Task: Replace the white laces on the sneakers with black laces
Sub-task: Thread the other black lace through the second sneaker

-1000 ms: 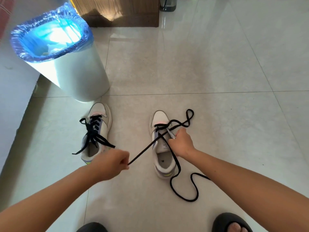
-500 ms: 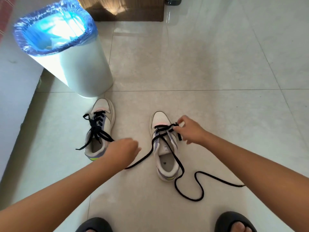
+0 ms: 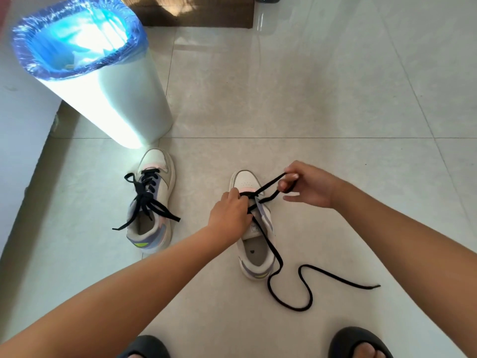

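Observation:
Two white sneakers stand on the tiled floor. The left sneaker is laced with a black lace and tied loosely. The right sneaker has a black lace through its front eyelets only; one long end trails over the heel and snakes across the floor to the right. My left hand rests on the right sneaker's left side, fingers curled at the lace crossing near the toe. My right hand is raised just right of the toe and pinches the lace's other end, pulled into a loop.
A white bin with a blue liner stands at the back left, close to the left sneaker's toe. A white wall runs along the left. Brown wooden furniture sits at the far edge. My feet in black slippers are at the bottom.
My left hand let go of the lace end it was pulling left and moved onto the right sneaker. My right hand shifted right of the toe and lifted a lace loop.

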A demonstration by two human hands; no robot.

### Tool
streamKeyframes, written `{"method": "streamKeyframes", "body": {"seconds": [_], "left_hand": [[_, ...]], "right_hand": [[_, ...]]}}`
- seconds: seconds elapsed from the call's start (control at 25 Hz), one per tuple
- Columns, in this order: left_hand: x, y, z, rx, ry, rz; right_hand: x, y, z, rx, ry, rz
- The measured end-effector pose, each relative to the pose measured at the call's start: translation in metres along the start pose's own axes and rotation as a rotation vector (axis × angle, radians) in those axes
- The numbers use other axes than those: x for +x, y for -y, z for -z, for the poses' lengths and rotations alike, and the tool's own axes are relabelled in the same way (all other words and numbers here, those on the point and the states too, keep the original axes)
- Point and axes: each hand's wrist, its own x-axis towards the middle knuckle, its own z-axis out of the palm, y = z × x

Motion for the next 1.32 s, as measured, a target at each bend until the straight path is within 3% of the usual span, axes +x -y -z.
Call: {"method": "streamKeyframes", "body": {"seconds": [0.12, 0.2, 0.44, 0.64, 0.76, 0.84, 0.92, 0.96, 1.0, 1.08, 1.12, 1.32], "left_hand": [[-0.001, 0.005, 0.002, -0.055, -0.001, 0.018], [0.0, 0.006, 0.005, -0.093, 0.014, 0.044], [0.006, 0.002, 0.008, -0.046, 0.086, 0.057], [-0.003, 0.008, 0.002, -0.421, 0.027, 0.111], [-0.006, 0.013, 0.004, -0.528, 0.018, 0.146], [-0.007, 0.016, 0.004, -0.538, 0.023, 0.146], [-0.008, 0.017, 0.003, -0.544, 0.011, 0.145], [-0.009, 0.017, 0.002, -0.549, 0.005, 0.14], [-0.009, 0.016, 0.002, -0.547, 0.003, 0.128], [-0.008, 0.014, 0.004, -0.526, 0.006, 0.096], [-0.009, 0.012, 0.006, -0.519, 0.011, 0.077], [-0.034, 0.002, 0.012, -0.668, -0.029, -0.111]], "right_hand": [[-0.012, 0.008, 0.028, 0.329, -0.109, 0.101], [-0.017, 0.005, 0.036, 0.396, -0.175, 0.116], [-0.015, -0.015, 0.026, 0.407, -0.148, 0.072], [-0.009, -0.014, 0.025, 0.372, -0.276, 0.081], [-0.008, -0.02, 0.013, 0.339, -0.359, 0.048], [-0.009, -0.028, 0.0, 0.177, -0.445, 0.017], [-0.016, -0.044, -0.02, -0.378, -0.651, 0.066], [-0.022, -0.055, -0.036, -0.609, -0.667, 0.197], [-0.027, -0.066, -0.054, -0.737, -0.558, 0.329], [-0.035, -0.085, -0.083, -0.775, -0.29, 0.334], [-0.034, -0.09, -0.088, -0.775, -0.267, 0.293], [-0.027, -0.084, -0.072, -0.653, -0.463, 0.261]]}}
